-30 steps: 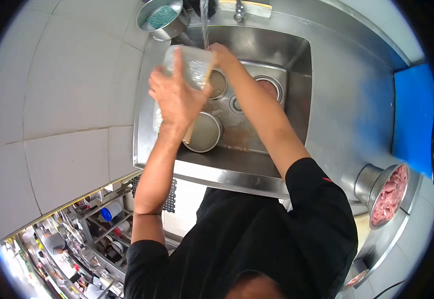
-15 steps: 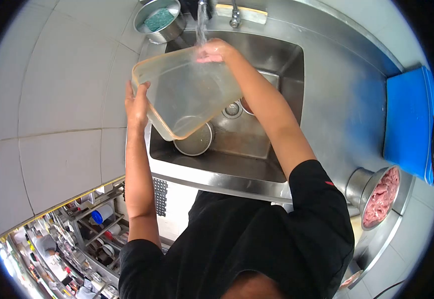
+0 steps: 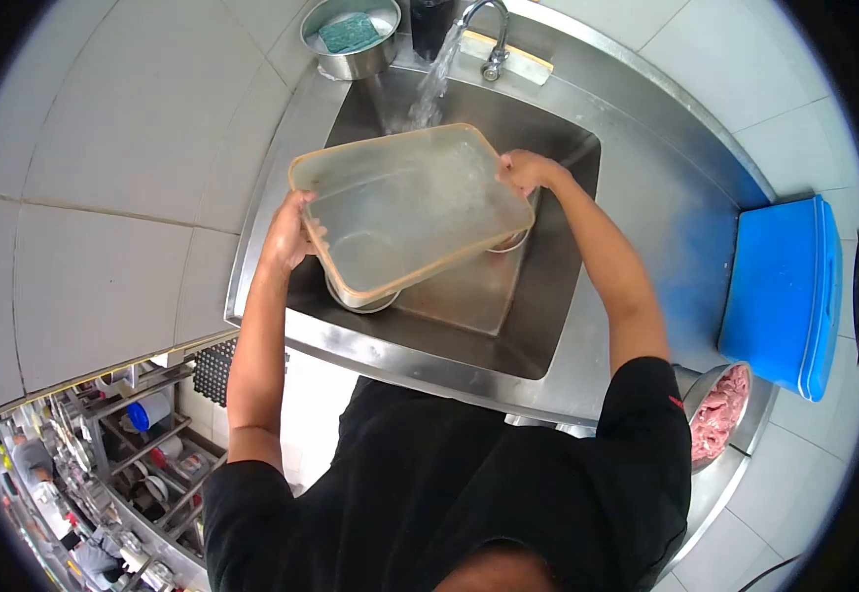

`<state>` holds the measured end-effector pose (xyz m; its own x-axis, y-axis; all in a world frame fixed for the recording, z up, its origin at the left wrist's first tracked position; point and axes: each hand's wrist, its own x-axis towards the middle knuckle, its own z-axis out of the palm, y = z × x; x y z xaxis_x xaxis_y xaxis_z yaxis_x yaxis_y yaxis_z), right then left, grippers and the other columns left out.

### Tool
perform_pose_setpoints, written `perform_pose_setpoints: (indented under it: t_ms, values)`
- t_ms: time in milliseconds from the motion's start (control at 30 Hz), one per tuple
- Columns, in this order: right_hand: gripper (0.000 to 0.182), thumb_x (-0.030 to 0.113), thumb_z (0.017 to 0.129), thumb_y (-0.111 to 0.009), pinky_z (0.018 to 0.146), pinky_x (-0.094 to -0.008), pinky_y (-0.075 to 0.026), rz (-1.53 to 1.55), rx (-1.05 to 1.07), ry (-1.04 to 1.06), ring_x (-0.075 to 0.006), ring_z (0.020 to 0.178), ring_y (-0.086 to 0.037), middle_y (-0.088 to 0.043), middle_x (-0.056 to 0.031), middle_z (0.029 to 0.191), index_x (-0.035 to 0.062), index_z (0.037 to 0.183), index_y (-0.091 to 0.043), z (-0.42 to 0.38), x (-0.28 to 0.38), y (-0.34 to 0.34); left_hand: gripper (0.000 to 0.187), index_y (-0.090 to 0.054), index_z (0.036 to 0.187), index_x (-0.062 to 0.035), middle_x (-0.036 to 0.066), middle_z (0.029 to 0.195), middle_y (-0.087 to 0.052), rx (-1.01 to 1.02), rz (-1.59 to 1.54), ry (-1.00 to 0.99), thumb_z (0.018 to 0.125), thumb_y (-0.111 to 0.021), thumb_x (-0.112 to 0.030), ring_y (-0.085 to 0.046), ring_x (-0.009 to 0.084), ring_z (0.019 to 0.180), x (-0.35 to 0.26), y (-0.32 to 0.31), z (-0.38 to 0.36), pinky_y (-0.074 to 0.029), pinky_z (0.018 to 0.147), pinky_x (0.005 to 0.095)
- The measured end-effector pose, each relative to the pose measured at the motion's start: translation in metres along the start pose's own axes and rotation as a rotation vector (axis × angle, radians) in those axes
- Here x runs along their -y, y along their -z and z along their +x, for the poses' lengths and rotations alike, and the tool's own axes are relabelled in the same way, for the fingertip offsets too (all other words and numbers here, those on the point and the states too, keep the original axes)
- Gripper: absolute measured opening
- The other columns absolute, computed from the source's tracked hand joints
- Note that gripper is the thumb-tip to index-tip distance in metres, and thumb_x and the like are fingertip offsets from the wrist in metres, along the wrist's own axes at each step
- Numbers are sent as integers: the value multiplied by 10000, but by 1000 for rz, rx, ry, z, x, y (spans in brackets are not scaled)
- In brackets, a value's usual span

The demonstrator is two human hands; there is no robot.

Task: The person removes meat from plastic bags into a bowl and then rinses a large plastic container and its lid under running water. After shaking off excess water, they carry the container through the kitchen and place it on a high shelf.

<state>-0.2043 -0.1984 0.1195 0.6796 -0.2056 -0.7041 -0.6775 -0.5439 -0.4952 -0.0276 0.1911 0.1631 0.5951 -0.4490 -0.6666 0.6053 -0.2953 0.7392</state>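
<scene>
A clear, rectangular plastic container (image 3: 415, 212) with a yellowish rim is held tilted over the steel sink (image 3: 558, 296). My left hand (image 3: 293, 233) grips its left edge, fingers curled over the rim. At the opposite short side, my right hand (image 3: 528, 172) clasps the right edge. Water pours from the curved faucet (image 3: 494, 39) behind the container's far edge. Partly hidden beneath the container, a round metal bowl (image 3: 365, 304) sits in the sink at lower left. Another round vessel (image 3: 510, 243) shows only its edge below the container's right side.
A metal pot (image 3: 353, 61) with a green scouring pad (image 3: 349, 34) stands at the sink's back left corner. On the right counter are a blue box (image 3: 785, 291) and a metal bowl of raw meat (image 3: 720, 414). Shelving (image 3: 153, 464) stands behind at lower left.
My right hand has left the water stream and taken hold of the container's right edge. The container has moved slightly nearer to me, out from under the stream. The camera view has shifted.
</scene>
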Motion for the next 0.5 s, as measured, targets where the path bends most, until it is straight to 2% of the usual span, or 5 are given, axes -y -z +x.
perform_pose_setpoints:
  t_ms: [33, 100, 333, 400, 500]
  values:
    - [217, 202, 783, -590, 710, -347, -501, -7, -5, -7, -203, 793, -616, -616, -96, 745, 4, 871, -600, -9, -7, 2, 737, -337, 1328, -60, 211, 1101, -384, 59, -30, 9, 739, -543, -452, -440, 295, 887, 4, -5, 11, -415, 794, 544]
    - [155, 154, 770, -573, 662, -310, -471, -364, -422, 149, -157, 742, -590, -596, -58, 703, 11, 830, -589, -25, -20, 11, 701, -349, 1312, -51, 212, 1117, -407, 130, -65, 62, 757, -522, -442, -464, 294, 883, 1, -23, 17, -421, 786, 544]
    - [153, 129, 751, -528, 621, -320, -429, -172, -745, 128, -195, 656, -532, -577, -147, 701, -14, 763, -583, -110, -27, 78, 462, -450, 1212, -32, 179, 1032, -551, 491, -298, 236, 887, -398, -356, -591, 310, 870, 43, -84, 110, -517, 679, 514]
    - [223, 135, 741, -489, 654, -422, -461, -221, -811, 101, -393, 686, -579, -597, -266, 778, -24, 821, -624, -138, -7, 89, 420, -472, 1180, -35, 171, 1056, -556, 536, -418, 296, 916, -377, -347, -589, 318, 887, 56, -113, 134, -512, 734, 500]
    - [223, 121, 730, -481, 667, -418, -468, -374, -941, 20, -406, 688, -576, -597, -275, 796, -36, 804, -620, -155, 14, 95, 410, -491, 1153, -39, 155, 1047, -564, 527, -303, 270, 894, -413, -347, -587, 307, 916, 69, -141, 163, -480, 811, 514]
